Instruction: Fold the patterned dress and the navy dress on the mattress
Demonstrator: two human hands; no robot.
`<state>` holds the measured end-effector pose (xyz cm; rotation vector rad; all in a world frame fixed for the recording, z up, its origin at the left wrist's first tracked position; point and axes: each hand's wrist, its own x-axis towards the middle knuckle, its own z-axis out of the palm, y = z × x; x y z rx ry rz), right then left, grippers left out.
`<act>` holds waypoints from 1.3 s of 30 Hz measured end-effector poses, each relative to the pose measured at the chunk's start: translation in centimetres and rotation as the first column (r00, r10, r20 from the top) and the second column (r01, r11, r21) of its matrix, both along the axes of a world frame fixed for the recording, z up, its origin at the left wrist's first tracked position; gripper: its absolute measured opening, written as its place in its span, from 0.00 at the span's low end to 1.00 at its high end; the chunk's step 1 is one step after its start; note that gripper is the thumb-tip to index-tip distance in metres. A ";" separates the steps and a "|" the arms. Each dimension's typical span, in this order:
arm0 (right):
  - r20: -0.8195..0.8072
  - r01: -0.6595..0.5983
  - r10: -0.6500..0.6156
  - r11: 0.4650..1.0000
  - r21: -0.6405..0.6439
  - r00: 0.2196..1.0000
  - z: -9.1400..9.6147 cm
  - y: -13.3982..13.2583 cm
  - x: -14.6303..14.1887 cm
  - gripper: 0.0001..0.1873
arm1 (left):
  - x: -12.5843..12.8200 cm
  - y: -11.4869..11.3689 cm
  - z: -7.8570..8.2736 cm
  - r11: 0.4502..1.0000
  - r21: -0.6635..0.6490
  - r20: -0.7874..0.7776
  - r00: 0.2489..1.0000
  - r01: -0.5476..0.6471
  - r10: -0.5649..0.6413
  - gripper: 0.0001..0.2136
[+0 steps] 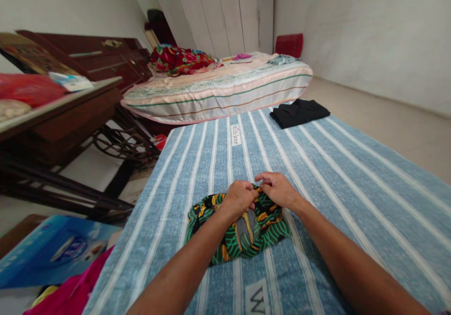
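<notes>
Patterned cloth (249,235), partly hidden by left forearm (190,263); left grip (242,196) curled, hold unclear; right grip (276,188) pinching far edge.

Cloth (246,232): black; green curved lines, orange and grey patches. Sheet (334,183): blue, white stripes. Garment (299,114): plain black. Quilt (181,60): red, floral. Box (42,240): mostly blue.

A pale wall (359,33) meets the beige floor (387,117); behind the far bed (225,99) stands a glossy white wardrobe (223,19)
</notes>
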<state>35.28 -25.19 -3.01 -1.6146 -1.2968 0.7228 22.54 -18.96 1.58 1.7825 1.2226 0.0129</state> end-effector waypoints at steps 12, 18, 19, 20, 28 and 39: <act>0.052 -0.089 0.093 0.994 -0.067 0.994 1.0 -0.7 0.5 0.11 | -0.2 0.1 0.8 0.986 -0.138 0.051 0.994 -0.089 0.097 0.03; 0.130 -0.097 0.108 0.991 -0.090 0.986 0.6 -0.7 0.5 0.08 | -0.3 0.4 0.5 0.976 -0.184 0.074 0.988 -0.119 0.134 0.04; 0.182 -0.088 0.104 0.992 -0.093 0.978 0.8 -0.7 0.5 0.08 | -0.3 0.5 0.4 0.975 -0.189 0.078 0.988 -0.118 0.135 0.04; 0.255 -0.072 0.094 0.993 -0.092 0.962 1.1 -0.8 0.6 0.07 | -0.3 0.5 0.4 0.974 -0.193 0.078 0.988 -0.116 0.133 0.04; 0.666 -0.255 0.273 0.958 -0.128 0.694 5.6 -4.7 -0.1 0.06 | -0.3 0.7 0.3 0.976 -0.196 0.073 0.991 -0.099 0.115 0.03; 0.733 -0.103 -0.027 0.986 0.131 0.680 2.7 -7.1 -4.5 0.09 | -0.3 1.0 -0.3 0.967 -0.231 0.097 0.986 -0.108 0.134 0.04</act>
